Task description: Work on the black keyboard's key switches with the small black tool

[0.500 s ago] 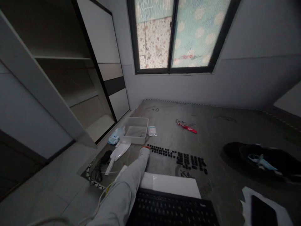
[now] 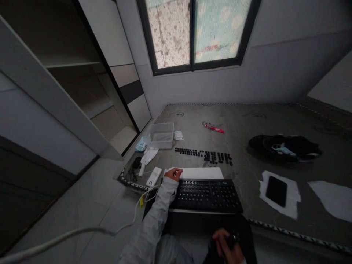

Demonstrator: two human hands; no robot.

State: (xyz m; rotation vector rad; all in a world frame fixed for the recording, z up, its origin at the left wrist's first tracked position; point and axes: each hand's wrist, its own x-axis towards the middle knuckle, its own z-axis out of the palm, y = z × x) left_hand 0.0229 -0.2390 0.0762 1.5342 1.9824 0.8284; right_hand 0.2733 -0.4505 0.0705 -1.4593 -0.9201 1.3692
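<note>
My left hand (image 2: 173, 173) rests with curled fingers on the left end of a white flat board (image 2: 203, 172), just behind the top-left corner of a black keyboard (image 2: 206, 195). Whether it holds anything is too small to tell. Beyond the board, loose black keycaps (image 2: 205, 156) lie in rows on the grey surface (image 2: 247, 121). My right hand (image 2: 229, 245) is low by my lap, in front of the keyboard, fingers closed around a small dark object (image 2: 232, 239).
A clear plastic box (image 2: 162, 135), a small packet (image 2: 179, 135) and a red item (image 2: 213, 127) lie farther back. A white power bank (image 2: 154, 176) with a cable lies left of the board. A phone (image 2: 276, 190) lies on white paper, right. A dark bundle (image 2: 286, 146) sits beyond it. An open wardrobe (image 2: 68, 91) stands left.
My left hand has pulled back from the left end of the keycap rows to the white board. The view has drawn back and down; my right hand is now visible.
</note>
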